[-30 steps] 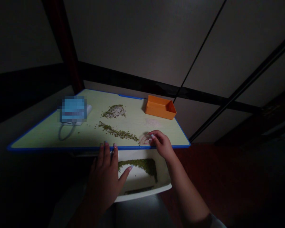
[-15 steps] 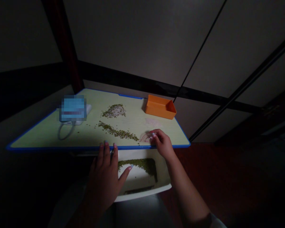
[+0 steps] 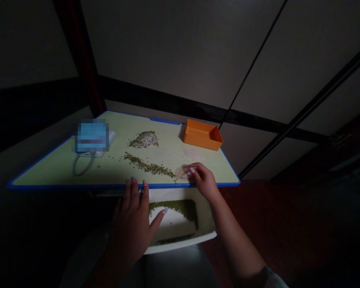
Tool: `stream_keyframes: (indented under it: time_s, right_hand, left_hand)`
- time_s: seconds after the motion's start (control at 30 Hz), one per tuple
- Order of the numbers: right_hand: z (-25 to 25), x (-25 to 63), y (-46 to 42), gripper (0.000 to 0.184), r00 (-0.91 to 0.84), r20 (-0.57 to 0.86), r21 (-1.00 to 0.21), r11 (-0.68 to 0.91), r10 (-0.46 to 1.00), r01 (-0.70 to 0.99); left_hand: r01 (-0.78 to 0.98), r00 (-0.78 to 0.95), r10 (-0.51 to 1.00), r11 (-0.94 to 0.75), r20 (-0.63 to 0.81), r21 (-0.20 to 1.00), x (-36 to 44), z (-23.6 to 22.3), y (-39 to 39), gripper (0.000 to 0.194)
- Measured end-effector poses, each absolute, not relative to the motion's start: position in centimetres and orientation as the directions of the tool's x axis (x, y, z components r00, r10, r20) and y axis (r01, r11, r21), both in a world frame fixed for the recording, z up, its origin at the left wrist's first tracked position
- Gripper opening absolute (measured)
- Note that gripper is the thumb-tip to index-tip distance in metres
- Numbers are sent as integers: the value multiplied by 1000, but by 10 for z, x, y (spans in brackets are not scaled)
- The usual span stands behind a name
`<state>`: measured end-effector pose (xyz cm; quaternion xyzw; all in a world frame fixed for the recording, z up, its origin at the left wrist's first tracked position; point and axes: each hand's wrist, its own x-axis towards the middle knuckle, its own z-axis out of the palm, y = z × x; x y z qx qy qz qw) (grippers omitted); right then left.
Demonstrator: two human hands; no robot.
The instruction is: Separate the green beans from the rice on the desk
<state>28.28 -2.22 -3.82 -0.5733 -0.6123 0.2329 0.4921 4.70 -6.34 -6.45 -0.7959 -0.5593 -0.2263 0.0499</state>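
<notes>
My right hand is closed in a pinch at the table's front edge. Between its fingers is a clear protractor with reddish curved lines, lying low over the table top. Left of it runs a strip of green beans, its right end beside the protractor. My left hand is spread open, fingertips at the blue table edge, thumb over a white bin. Green beans lie along the bin's far side. Behind the strip sits a mixed pile of green beans and pale grains.
An orange box stands at the back right of the pale green table. A thin patch of pale grains lies in front of it. On the left are a blurred-out device and a looped cable.
My right hand has shifted very slightly while keeping its pinch at the protractor. My left hand stays where it was. The bean strip and the piles look the same.
</notes>
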Motion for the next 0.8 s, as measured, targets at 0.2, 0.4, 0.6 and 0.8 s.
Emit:
stream_keyframes:
  time_s: [0.2,0.4,0.6,0.8]
  right_hand:
    - [-34,284,-26,19,135,373,-854,282,918,437]
    - [-33,285,-27,20,139,391,-831,285,910,477]
    - [-33,283,-25,19,105,368,-840,282,924,464]
    - [-34,284,-26,20,73,361,-841,291,930,456]
  left_hand:
    - [910,270,867,-372,419,183,46,-66,-63,79]
    - [911,275,872,-371,404,181,46,-63,-64,78]
    - [909,275,870,-373,409,183,47,-64,-62,81]
    - [909,272,871,-372,410,189,47,-63,-62,80]
